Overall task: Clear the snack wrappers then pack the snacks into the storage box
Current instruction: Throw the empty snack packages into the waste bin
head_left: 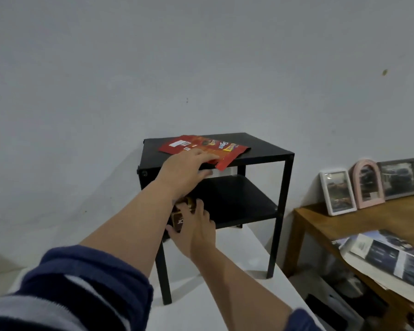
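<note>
A flat red snack wrapper (206, 149) lies on top of a black two-shelf side table (261, 149), overhanging its front edge. My left hand (189, 167) reaches over that edge, its fingers resting on the wrapper's near corner. Lower down, my right hand (191, 225) grips a brown and gold snack pack (181, 215) at the left end of the lower shelf (244, 201). My left forearm hides part of the pack. No storage box is in view.
The black table stands on a white surface (225, 271) against a grey wall. To the right is a wooden table (320, 218) with three photo frames (366, 187) and a stack of printed sheets (387, 256).
</note>
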Action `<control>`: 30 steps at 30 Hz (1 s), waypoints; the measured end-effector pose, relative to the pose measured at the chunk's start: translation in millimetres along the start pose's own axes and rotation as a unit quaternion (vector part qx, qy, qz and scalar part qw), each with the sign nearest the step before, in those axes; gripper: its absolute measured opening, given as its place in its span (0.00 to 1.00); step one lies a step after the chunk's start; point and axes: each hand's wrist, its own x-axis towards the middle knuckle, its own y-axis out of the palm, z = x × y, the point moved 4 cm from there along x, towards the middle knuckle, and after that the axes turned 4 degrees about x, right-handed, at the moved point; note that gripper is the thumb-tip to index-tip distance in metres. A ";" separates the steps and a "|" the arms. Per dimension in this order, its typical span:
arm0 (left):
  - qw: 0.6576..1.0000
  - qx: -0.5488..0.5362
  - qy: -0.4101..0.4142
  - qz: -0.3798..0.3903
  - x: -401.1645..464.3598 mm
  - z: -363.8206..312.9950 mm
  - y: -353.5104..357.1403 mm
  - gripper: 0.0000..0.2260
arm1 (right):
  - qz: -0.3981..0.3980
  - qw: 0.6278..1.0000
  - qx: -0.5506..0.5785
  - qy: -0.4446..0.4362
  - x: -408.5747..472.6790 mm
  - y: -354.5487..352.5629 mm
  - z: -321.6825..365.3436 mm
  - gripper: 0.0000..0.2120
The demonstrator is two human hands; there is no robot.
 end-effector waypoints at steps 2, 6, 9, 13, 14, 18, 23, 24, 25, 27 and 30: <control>0.998 0.025 0.010 -0.051 -5.6 -2.3 -4.8 0.16 | -0.025 1.000 0.016 0.003 1.0 -2.5 -1.5 0.24; 0.991 0.049 0.000 -0.128 -19.1 -3.2 -26.9 0.13 | -0.053 0.997 0.062 0.005 -6.3 -14.7 -6.6 0.22; 0.979 0.011 -0.045 -0.200 -35.5 0.5 -60.6 0.13 | -0.087 0.993 0.081 -0.005 -21.9 -32.2 -11.2 0.21; 0.959 -0.018 -0.077 -0.273 -74.9 2.2 -122.8 0.20 | -0.134 0.986 0.095 -0.018 -54.8 -64.0 -5.6 0.19; 0.953 -0.025 -0.085 -0.291 -88.7 2.7 -139.4 0.20 | -0.139 0.986 0.095 -0.016 -64.4 -72.1 -1.3 0.19; 0.926 -0.044 -0.131 -0.351 -161.7 7.3 -195.1 0.22 | -0.148 0.985 0.086 -0.018 -107.3 -99.7 31.3 0.20; 0.908 -0.123 -0.222 -0.334 -283.6 24.2 -232.9 0.29 | -0.153 0.987 0.044 -0.028 -170.8 -106.3 89.7 0.20; 0.903 -0.131 -0.245 -0.327 -311.4 28.2 -238.0 0.29 | -0.149 0.988 0.039 -0.028 -182.7 -105.1 100.1 0.20; 0.896 -0.137 -0.272 -0.322 -339.3 32.9 -242.8 0.29 | -0.142 0.988 0.043 -0.031 -193.6 -102.7 110.5 0.20; 0.876 -0.155 -0.328 -0.318 -394.6 41.6 -251.0 0.29 | -0.127 0.988 0.066 -0.050 -213.9 -94.4 133.8 0.19; 0.842 -0.171 -0.399 -0.320 -469.9 52.1 -260.0 0.30 | -0.094 0.982 0.126 -0.101 -243.0 -73.2 180.4 0.18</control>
